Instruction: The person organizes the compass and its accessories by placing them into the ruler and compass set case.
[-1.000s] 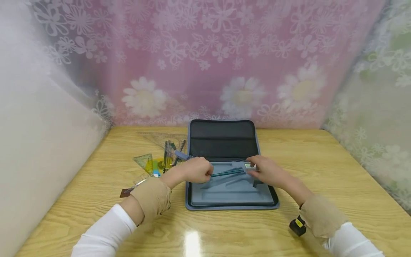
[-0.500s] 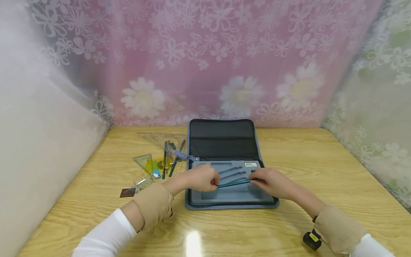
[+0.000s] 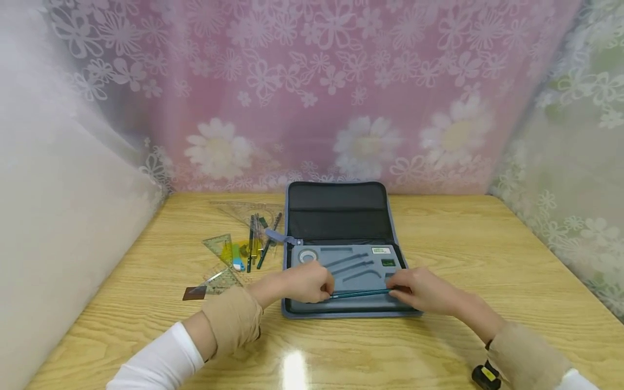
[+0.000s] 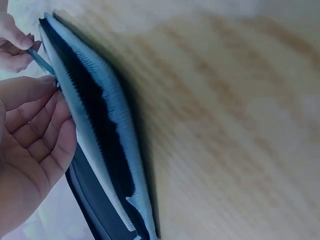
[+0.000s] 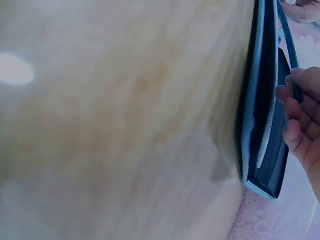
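Note:
Slim dark green pencils (image 3: 361,293) lie side by side between my two hands, low over the front slot of the grey moulded tray (image 3: 331,250). My left hand (image 3: 308,281) pinches their left end between thumb and fingers. At their right end, my right hand (image 3: 423,291) pinches them too. In the right wrist view a pencil (image 5: 288,40) runs up from the fingertips. The tray sits in an unzipped blue-edged case (image 3: 287,216), its black lid folded back. A round white disc (image 3: 307,254), a white label-like piece (image 3: 381,251) and a small green piece (image 3: 388,262) sit in the tray.
Left of the case lie clear set squares (image 3: 216,246), more dark green pencils (image 3: 251,244), a blue and green item (image 3: 237,259) and a brown piece (image 3: 195,293). A blue strap (image 3: 278,235) sticks out from the case. Floral curtains (image 3: 365,97) enclose the wooden table (image 3: 370,352).
Both hands have moved toward the near side of the tray with the pencils, now level with the front slot. My right hand shifted right and took hold of the pencils' right end.

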`<state>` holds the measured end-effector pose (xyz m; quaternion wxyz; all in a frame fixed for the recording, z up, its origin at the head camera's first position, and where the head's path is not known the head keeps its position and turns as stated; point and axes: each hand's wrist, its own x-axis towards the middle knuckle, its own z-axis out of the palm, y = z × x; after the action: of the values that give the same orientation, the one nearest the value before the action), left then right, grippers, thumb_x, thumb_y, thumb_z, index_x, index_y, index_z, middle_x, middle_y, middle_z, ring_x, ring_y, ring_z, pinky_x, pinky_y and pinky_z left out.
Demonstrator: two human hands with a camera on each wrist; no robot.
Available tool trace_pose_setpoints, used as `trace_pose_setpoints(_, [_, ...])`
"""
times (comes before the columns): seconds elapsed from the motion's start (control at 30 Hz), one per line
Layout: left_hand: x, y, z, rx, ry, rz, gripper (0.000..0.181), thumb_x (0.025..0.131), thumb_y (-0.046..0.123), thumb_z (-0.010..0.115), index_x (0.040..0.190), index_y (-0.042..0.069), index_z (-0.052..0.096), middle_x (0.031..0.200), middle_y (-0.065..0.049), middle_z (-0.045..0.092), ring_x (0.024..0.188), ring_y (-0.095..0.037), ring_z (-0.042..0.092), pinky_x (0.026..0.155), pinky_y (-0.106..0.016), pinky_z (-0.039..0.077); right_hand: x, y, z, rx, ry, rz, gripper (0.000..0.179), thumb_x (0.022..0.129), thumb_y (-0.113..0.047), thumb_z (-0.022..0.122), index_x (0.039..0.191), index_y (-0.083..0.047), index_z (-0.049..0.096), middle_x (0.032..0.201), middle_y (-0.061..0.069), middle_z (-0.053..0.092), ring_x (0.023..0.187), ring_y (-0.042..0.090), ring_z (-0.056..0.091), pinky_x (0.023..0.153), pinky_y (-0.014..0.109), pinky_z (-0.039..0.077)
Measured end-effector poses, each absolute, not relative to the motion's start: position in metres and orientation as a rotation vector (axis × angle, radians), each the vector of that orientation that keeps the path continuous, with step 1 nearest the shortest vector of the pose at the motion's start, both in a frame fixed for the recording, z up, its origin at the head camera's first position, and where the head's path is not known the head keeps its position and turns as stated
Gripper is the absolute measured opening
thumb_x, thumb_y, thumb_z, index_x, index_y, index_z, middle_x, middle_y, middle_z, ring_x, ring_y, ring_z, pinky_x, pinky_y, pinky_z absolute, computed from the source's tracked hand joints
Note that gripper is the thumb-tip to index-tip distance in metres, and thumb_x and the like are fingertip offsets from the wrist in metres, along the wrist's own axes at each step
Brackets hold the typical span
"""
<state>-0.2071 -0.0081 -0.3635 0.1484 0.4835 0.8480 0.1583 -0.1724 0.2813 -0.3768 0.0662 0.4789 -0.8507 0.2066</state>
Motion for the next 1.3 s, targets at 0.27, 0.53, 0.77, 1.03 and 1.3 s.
trace_pose_setpoints(0.27, [-0.198,-0.017,-0.369,1.401,2.493,0.433,0.014,0.087,0.003,0.06,0.087,0.009,0.072,0.081,0.001,0.066,0.066,-0.003,0.058,0.065,-0.015,0.046,-0.17,0.276,-0.388,1.446,-2.536,0.495,0.009,0.078,-0.003,0.072,0.084,-0.009,0.069,0.081,-0.006,0.054,0.07,0.002,0.051,0.059,0.015,0.045])
trace_pose_setpoints(0.53, [-0.192,-0.021,-0.372,1.453,2.559,0.431,0.018,0.087,0.001,0.058,0.091,0.008,0.075,0.088,-0.002,0.07,0.08,-0.009,0.065,0.073,-0.015,0.047,-0.166,0.278,-0.385,1.469,-2.544,0.497,0.014,0.076,0.004,0.07,0.085,-0.007,0.072,0.082,-0.003,0.057,0.072,0.006,0.057,0.061,0.016,0.047])
trace_pose_setpoints(0.77, [-0.192,-0.024,-0.372,1.417,2.575,0.459,0.023,0.085,-0.004,0.057,0.081,0.01,0.074,0.077,0.001,0.068,0.062,-0.001,0.056,0.065,-0.012,0.044,-0.169,0.279,-0.382,1.433,-2.674,0.622,0.013,0.081,0.002,0.066,0.089,-0.009,0.069,0.083,-0.002,0.058,0.074,0.007,0.057,0.061,0.018,0.048])
trace_pose_setpoints(1.03, [-0.191,-0.022,-0.371,1.392,2.586,0.468,0.028,0.083,-0.006,0.056,0.066,0.011,0.069,0.062,0.004,0.06,0.05,0.002,0.033,0.057,-0.012,0.034,-0.175,0.28,-0.378,1.372,-2.81,0.716,0.01,0.083,-0.001,0.066,0.085,-0.011,0.069,0.081,-0.006,0.055,0.071,0.005,0.05,0.058,0.022,0.046])
trace_pose_setpoints(1.3, [-0.192,-0.025,-0.37,1.417,2.562,0.5,0.028,0.087,0.0,0.058,0.063,0.011,0.064,0.056,0.008,0.048,0.049,-0.001,0.026,0.054,-0.014,0.029,-0.171,0.281,-0.376,1.156,-2.887,0.747,0.005,0.085,-0.007,0.065,0.087,-0.01,0.068,0.079,-0.011,0.053,0.066,0.0,0.046,0.055,0.022,0.043])
